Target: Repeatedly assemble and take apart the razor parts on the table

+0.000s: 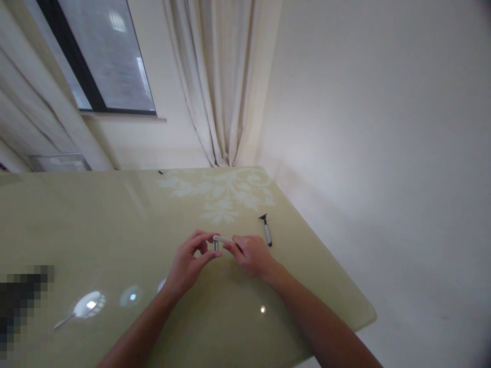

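Note:
Near the middle of the table, my left hand pinches the short head of a razor between thumb and fingertips. The head looks pale with a green strip, and its fine detail is too small to make out. My right hand is closed around the razor's light-coloured handle, covering most of it. The handle points left from my right fist toward the head. A second razor, black with a grey grip, lies on the table just beyond my right hand, its head facing away.
The pale green glossy table has a white floral pattern at its far corner. A white wall runs along its right side. A tiny dark piece lies by the far edge, and a thin white stick at the lower left.

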Tool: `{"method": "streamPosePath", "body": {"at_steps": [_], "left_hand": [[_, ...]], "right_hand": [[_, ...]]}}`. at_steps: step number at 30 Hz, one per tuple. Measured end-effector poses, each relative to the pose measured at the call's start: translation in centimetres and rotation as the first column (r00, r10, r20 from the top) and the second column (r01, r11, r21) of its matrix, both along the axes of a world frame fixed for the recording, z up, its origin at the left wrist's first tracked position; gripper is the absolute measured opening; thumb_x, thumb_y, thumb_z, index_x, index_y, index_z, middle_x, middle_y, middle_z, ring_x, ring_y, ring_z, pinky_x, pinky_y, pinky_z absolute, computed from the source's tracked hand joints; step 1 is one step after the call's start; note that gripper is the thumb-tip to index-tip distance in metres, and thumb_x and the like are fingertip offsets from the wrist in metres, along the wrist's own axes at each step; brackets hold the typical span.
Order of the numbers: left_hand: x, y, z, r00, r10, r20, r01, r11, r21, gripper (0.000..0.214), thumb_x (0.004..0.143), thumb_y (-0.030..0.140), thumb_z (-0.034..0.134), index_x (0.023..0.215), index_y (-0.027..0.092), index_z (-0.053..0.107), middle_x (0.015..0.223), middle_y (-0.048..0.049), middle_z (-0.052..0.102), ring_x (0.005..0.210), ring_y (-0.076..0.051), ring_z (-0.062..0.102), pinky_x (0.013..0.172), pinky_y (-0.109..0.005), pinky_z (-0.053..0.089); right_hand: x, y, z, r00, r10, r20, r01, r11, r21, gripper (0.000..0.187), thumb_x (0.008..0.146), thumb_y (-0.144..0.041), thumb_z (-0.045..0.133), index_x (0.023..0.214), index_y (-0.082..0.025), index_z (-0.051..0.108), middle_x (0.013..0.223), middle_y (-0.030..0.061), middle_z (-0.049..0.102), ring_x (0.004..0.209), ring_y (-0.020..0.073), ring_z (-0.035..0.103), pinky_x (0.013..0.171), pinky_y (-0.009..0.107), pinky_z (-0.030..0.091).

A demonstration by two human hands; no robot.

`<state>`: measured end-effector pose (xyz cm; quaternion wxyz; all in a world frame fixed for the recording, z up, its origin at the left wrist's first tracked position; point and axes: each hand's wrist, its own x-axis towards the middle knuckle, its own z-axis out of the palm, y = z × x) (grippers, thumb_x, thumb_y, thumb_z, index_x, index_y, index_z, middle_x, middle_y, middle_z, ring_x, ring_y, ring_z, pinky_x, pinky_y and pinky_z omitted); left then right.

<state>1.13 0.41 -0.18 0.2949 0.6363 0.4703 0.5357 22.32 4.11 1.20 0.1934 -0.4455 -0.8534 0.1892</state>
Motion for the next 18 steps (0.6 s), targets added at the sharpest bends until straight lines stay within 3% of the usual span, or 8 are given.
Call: {"method": "streamPosePath", "body": {"at_steps": [4, 7, 11, 15, 16, 18], "left_hand": [[-0.26, 0.01, 0.04, 1.0, 0.001, 0.001, -0.001, 1.0, 0.007, 0.033, 0.079, 0.029, 0.081, 0.112, 0.026, 0.078, 0.086, 0.001, 0.062, 0.069, -0.012, 0.055, 0.066, -0.024, 0.047], [-0.56, 0.19, -0.15, 1.0, 0.001, 0.017, -0.001, 1.0, 0.006, 0.033, 0.08, 0.03, 0.081, 0.112, 0.026, 0.079, 0.089, -0.0003, 0.063, 0.069, -0.012, 0.055, 0.066, -0.025, 0.047], [-0.81, 0.38, -0.3, 0.999, -0.026, 0.038, 0.026, 1.0, -0.007, 0.033, 0.08, 0.029, 0.081, 0.113, 0.026, 0.079, 0.089, -0.001, 0.063, 0.071, -0.013, 0.055, 0.067, -0.025, 0.046], [-0.71, 0.32, -0.09, 0.995, -0.071, 0.066, 0.072, 0.997, -0.018, 0.033, 0.079, 0.029, 0.082, 0.111, 0.025, 0.08, 0.085, -0.0008, 0.061, 0.072, -0.014, 0.057, 0.069, -0.026, 0.046], [-0.66, 0.29, -0.04, 0.995, -0.077, 0.067, 0.078, 0.997, -0.023, 0.033, 0.078, 0.029, 0.082, 0.111, 0.025, 0.08, 0.084, -0.0007, 0.061, 0.072, -0.014, 0.057, 0.069, -0.026, 0.046], [-0.56, 0.24, -0.02, 0.995, -0.079, 0.065, 0.081, 0.996, -0.035, 0.033, 0.078, 0.029, 0.082, 0.111, 0.025, 0.08, 0.085, -0.0006, 0.061, 0.072, -0.014, 0.057, 0.069, -0.026, 0.046]], "right_hand": [[-0.06, -0.14, 0.17, 0.984, 0.092, -0.153, -0.12, 0.975, -0.186, 0.058, 0.106, -0.058, 0.039, 0.065, -0.018, 0.047, 0.059, -0.0036, 0.04, 0.056, 0.0102, 0.035, 0.057, 0.029, 0.019], [0.14, -0.09, 0.3, 0.95, 0.156, -0.27, -0.247, 0.905, -0.348, 0.063, 0.104, -0.066, 0.037, 0.062, -0.019, 0.038, 0.058, -0.0049, 0.032, 0.055, 0.0093, 0.03, 0.054, 0.028, 0.019], [0.56, 0.0, 0.39, 0.906, 0.189, -0.378, -0.378, 0.762, -0.525, 0.067, 0.099, -0.075, 0.036, 0.06, -0.02, 0.036, 0.056, -0.0063, 0.03, 0.051, 0.008, 0.026, 0.051, 0.027, 0.019], [0.78, 0.2, 0.23, 0.856, 0.148, -0.496, -0.483, 0.569, -0.665, 0.069, 0.093, -0.083, 0.04, 0.06, -0.022, 0.033, 0.051, -0.0086, 0.027, 0.046, 0.0071, 0.023, 0.047, 0.026, 0.019], [0.8, 0.28, 0.17, 0.851, 0.139, -0.506, -0.491, 0.552, -0.674, 0.07, 0.092, -0.084, 0.041, 0.06, -0.022, 0.033, 0.051, -0.009, 0.027, 0.045, 0.007, 0.022, 0.047, 0.026, 0.019], [0.8, 0.47, 0.11, 0.867, 0.141, -0.479, -0.462, 0.591, -0.662, 0.07, 0.092, -0.084, 0.039, 0.059, -0.022, 0.035, 0.05, -0.0084, 0.029, 0.045, 0.0072, 0.024, 0.047, 0.026, 0.019]]}}
